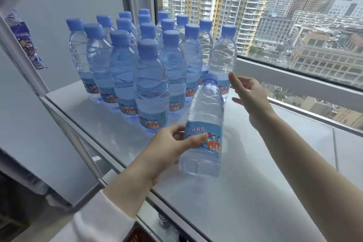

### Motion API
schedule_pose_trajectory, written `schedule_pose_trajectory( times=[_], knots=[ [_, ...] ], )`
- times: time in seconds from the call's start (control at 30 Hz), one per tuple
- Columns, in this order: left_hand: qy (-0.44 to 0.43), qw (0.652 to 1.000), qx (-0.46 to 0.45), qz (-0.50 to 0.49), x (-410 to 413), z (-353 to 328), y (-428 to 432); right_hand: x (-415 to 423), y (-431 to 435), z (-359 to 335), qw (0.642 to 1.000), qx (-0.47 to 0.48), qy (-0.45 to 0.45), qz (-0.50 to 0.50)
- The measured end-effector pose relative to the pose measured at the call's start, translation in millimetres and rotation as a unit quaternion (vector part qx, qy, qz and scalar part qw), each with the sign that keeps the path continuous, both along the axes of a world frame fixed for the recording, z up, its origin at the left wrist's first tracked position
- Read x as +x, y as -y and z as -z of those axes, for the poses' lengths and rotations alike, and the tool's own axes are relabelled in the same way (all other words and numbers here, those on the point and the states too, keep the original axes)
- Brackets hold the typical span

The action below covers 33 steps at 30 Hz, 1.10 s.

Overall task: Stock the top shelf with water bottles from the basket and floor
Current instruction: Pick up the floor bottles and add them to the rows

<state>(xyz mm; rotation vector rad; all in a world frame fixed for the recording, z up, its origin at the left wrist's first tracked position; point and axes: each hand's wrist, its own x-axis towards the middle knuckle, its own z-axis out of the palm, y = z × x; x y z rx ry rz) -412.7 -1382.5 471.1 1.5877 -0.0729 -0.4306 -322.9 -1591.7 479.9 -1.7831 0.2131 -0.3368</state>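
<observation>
The left hand (172, 143) grips a water bottle (206, 108) around its blue label, thumb in front and fingers (177, 129) wrapped behind it. The bottle leans, its cap tipped away from those fingers and its base low over the white top shelf (255, 192); whether the base touches the shelf cannot be told. The right hand (249, 96) holds nothing, its fingers (234, 80) loose and spread just beside the held bottle's cap. Just beyond the right fingers stands a single bottle (224, 55). A cluster of upright blue-capped bottles (149, 76) stands on the shelf beyond the left fingers. A window (294, 15) lies beyond the right fingers.
</observation>
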Motion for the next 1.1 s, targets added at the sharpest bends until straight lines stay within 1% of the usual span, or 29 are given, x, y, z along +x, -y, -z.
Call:
schedule_pose_trajectory(
  times=[0.03,0.1,0.13,0.2,0.27,0.33,0.4,0.5,0.57,0.63,0.77,0.9,1.1],
  knots=[
    [0.011,1.0,-0.003,0.002,1.6,-2.6,3.7,-16.0,-0.9,-7.5,0.998,0.02,-0.026,-0.056],
    [0.033,0.999,-0.016,0.004,5.3,-7.6,11.6,-42.9,-3.8,-19.2,0.987,0.021,-0.069,-0.145],
    [0.045,0.999,-0.021,0.009,7.2,-9.7,15.5,-52.9,-6.0,-24.8,0.982,0.019,-0.074,-0.17],
    [0.071,0.997,-0.025,0.019,11.5,-13.2,22.3,-63.9,-8.4,-36.3,0.981,0.033,-0.065,-0.181],
    [0.096,0.995,-0.03,0.021,16.4,-14.8,26.5,-65.7,-8.4,-47.4,0.985,0.044,-0.052,-0.157],
    [0.136,0.99,-0.014,0.02,21.5,-14.7,29.2,-63.3,-9.1,-56.5,0.99,0.04,-0.032,-0.135],
    [0.179,0.983,0.022,0.015,26.3,-14.7,30.8,-58.4,-12.0,-59.2,0.993,0.006,0.003,-0.114],
    [0.206,0.975,0.078,-0.01,31.3,-10.7,29.9,-50.1,-20.5,-52.3,0.995,-0.046,0.042,-0.078],
    [0.203,0.973,0.107,-0.024,31.2,-4.6,27.0,-42.8,-25.0,-44.1,0.994,-0.062,0.06,-0.061],
    [0.189,0.974,0.117,-0.033,29.5,2.4,22.4,-32.6,-27.1,-36.2,0.993,-0.08,0.075,-0.04],
    [0.168,0.975,0.143,-0.024,25.9,10.8,15.0,-13.0,-31.0,-29.3,0.987,-0.128,0.09,0.023],
    [0.164,0.975,0.147,-0.018,23.4,14.1,11.3,-0.7,-37.5,-23.1,0.981,-0.15,0.112,0.058],
    [0.155,0.977,0.144,-0.02,23.4,16.7,8.7,10.9,-42.9,-16.7,0.977,-0.151,0.126,0.086]
  ],
)
